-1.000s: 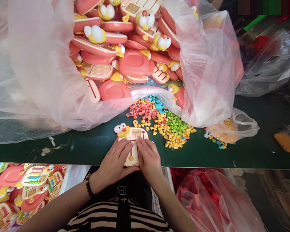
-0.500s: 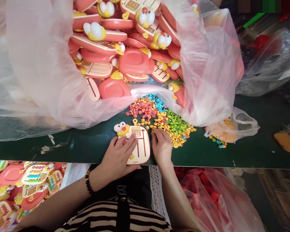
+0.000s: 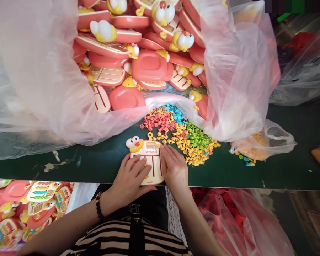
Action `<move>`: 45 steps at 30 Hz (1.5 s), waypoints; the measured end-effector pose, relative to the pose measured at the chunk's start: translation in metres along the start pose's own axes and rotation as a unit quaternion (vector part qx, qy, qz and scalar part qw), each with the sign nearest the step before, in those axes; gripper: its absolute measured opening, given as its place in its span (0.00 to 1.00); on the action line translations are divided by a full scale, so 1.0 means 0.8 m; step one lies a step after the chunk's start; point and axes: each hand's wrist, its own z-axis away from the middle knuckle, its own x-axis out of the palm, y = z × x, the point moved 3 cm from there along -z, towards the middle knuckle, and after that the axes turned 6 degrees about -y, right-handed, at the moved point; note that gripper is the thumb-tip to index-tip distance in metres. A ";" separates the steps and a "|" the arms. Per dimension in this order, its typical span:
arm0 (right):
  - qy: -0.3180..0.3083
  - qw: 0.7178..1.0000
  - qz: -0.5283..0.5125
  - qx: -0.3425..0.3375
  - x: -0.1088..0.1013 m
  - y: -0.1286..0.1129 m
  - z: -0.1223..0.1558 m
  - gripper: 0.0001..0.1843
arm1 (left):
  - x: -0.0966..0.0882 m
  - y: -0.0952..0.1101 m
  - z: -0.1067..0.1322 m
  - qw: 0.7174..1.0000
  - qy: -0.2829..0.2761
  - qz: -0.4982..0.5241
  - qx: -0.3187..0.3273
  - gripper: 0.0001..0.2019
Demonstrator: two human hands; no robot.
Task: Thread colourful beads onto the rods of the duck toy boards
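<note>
A pink toy board (image 3: 152,161) with a yellow duck head (image 3: 134,143) lies on the dark green table (image 3: 96,160) at its near edge. My left hand (image 3: 129,177) rests on the board's left side, fingers curled over the slots and touching a small yellow bead. My right hand (image 3: 174,167) lies flat along the board's right edge, fingers stretched out. Just beyond it sits a heap of small coloured beads (image 3: 181,133): red, blue, yellow and green.
A large clear plastic bag (image 3: 56,89) full of pink duck boards (image 3: 149,67) fills the back of the table. A smaller bag of beads (image 3: 258,147) lies right. Finished boards (image 3: 29,209) sit in a bin lower left; a red-filled bag (image 3: 237,220) lower right.
My right hand went out to the yellow beads, then came back to the board's right edge. My left hand slid slightly down the board, fingers curling.
</note>
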 end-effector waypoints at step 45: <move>-0.022 0.962 -0.243 0.125 0.001 -0.023 -0.022 0.13 | 0.003 -0.011 0.008 0.995 0.036 0.090 -0.031 0.36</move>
